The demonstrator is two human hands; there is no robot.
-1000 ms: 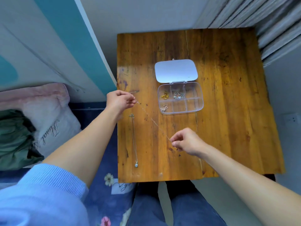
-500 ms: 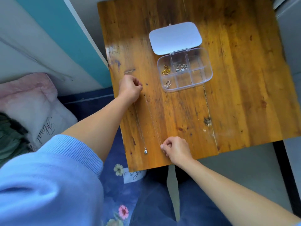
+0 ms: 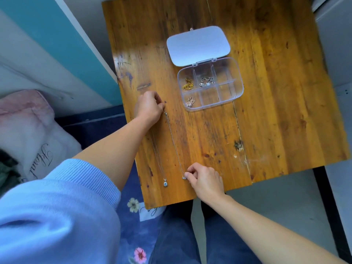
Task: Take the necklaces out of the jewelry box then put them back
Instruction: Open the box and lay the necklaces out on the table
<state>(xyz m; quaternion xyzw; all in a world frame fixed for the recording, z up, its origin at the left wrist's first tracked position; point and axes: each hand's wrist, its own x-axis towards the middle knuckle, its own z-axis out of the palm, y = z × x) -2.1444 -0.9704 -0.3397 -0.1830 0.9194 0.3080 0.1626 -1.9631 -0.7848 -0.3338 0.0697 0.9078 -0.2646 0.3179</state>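
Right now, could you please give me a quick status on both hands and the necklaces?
Left hand and right hand pinch the ends of a silver necklace stretched on the wooden table. Blue-pendant necklace alongside. Jewelry box open, unobstructed.

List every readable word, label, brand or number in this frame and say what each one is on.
Pink pillow: black cursive script, partly cut off, too unclear to read for certain.
White patch on the floral bedding under the table edge: cursive writing, mostly hidden, unreadable.
Jewelry box, its lid and the wooden table: no text visible.
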